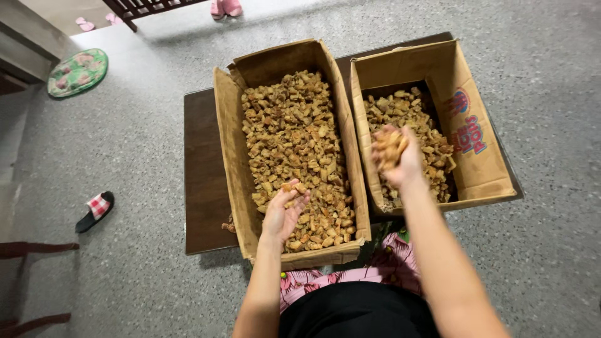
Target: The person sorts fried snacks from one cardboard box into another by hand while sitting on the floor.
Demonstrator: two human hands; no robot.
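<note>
Two cardboard boxes of brown fried pieces stood side by side on one dark low table (199, 188).

The left box (228, 150), brim-full, reached the table's near edge; the right box (482, 169), about half filled, sat toward the far right corner. The left hand (285, 209) lay palm-up and loose over the left box, a few pieces (294, 186) at its fingertips. The right hand (397, 156) cupped a handful of pieces (389, 147) above the right box.

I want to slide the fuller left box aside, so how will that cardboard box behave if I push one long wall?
The left cardboard box probably flexes rather than slides stiffly: its long walls already bow outward. Filled nearly along its length with brown chunks, it likely feels heavy. Tipping seems unlikely, since it sits low and wide on the dark board.
</note>
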